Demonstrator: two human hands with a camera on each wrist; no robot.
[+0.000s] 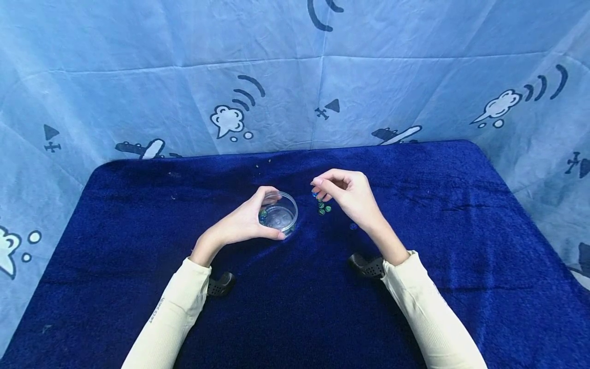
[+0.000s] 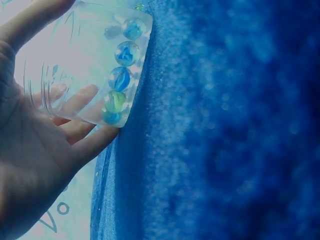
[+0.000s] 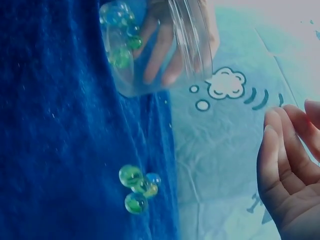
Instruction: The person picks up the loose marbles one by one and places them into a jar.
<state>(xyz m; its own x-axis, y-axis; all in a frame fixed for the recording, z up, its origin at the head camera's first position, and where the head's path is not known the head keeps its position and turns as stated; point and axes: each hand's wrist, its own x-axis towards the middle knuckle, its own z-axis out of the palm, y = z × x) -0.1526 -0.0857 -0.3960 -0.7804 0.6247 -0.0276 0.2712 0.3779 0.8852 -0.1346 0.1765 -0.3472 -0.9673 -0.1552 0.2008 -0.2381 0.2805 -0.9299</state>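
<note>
My left hand grips a clear round plastic tub from its left side, thumb in front and fingers behind. Its open mouth faces up and towards me. Several blue and green glass marbles lie along its bottom. Right of the tub, my right hand hovers over a small cluster of marbles, mostly green, on the cloth. Its thumb and fingertips are drawn together; I cannot tell whether anything is pinched between them. A blue marble shows just under those fingertips.
A lone blue marble lies near my right wrist. Dark blue plush cloth covers the table, with tiny specks near its back edge. Behind it hangs a light blue patterned curtain. Black perforated mounts sit at both wrists.
</note>
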